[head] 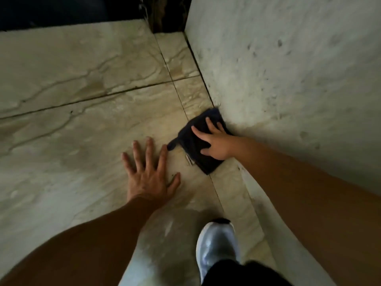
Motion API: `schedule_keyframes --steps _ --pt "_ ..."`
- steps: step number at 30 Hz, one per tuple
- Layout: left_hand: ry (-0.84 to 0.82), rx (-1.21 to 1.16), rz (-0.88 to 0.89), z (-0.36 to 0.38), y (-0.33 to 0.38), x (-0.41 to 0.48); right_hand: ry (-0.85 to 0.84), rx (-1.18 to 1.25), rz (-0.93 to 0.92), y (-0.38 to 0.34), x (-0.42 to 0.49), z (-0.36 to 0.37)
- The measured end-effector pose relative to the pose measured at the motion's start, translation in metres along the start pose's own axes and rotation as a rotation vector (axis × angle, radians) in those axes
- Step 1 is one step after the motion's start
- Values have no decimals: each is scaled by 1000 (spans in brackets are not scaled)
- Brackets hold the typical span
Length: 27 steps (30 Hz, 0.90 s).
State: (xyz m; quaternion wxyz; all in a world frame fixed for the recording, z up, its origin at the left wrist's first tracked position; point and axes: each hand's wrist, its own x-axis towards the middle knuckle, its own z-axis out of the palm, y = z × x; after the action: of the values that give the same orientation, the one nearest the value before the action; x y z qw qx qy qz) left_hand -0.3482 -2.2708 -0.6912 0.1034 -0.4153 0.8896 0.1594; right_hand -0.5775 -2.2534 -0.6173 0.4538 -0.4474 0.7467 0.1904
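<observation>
A dark folded cloth (pixel 192 144) lies on the beige tiled floor (pixel 72 131), right against the foot of the white wall. My right hand (pixel 214 142) presses flat on the cloth with its fingers spread. My left hand (pixel 149 172) rests flat on the bare tile just left of the cloth, fingers spread, its index fingertip close to the cloth's loose corner. A small white tag (pixel 189 159) sticks out at the cloth's near-left edge.
The rough white wall (pixel 288 79) rises along the right side. My white shoe (pixel 216 244) stands on the floor below the hands. Dark grout lines cross the tiles. A dark opening (pixel 61 11) lies at the far edge.
</observation>
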Motion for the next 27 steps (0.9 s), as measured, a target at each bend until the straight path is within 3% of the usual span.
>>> schedule_keyframes --steps 4,8,17,27 --pt "0 -40 17 -6 -4 2 -123 -84 25 -8 -13 -10" --pt "-4 -72 45 -10 -3 0 -108 -92 41 -4 -16 1" --pt "55 -103 50 -1 -6 1 469 -160 -87 10 14 60" --pt "123 -79 -7 5 3 11 817 -180 -188 -14 101 -24"
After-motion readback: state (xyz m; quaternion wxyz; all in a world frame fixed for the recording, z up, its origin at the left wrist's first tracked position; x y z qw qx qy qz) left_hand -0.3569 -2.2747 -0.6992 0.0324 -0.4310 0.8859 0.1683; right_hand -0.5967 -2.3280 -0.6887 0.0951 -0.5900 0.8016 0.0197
